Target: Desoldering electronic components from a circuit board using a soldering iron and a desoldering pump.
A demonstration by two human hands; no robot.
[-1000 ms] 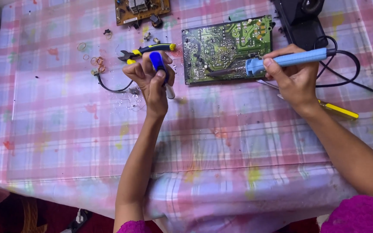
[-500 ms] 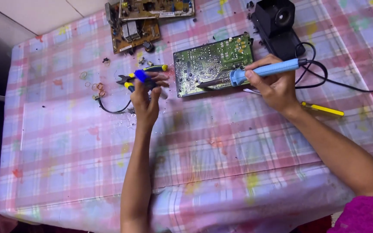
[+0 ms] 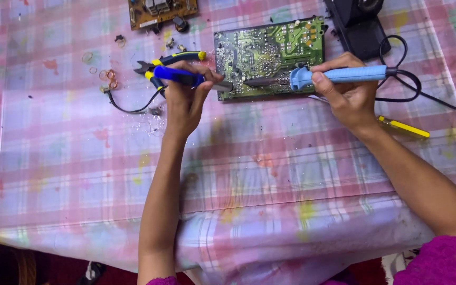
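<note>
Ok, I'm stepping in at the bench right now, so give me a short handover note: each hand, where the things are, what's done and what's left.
Left hand: shut on a blue-handled tool, its tip at the left edge of the green circuit board.
Right hand: shut on the blue soldering iron, tip resting on the board's lower edge.
Nearby: blue-and-yellow pliers beside the left hand, a yellow tool by the right wrist, a brown board at the top, all on the checked tablecloth.
Done: cannot tell which joints are finished.
Left: the joint under the iron looks in progress.
</note>
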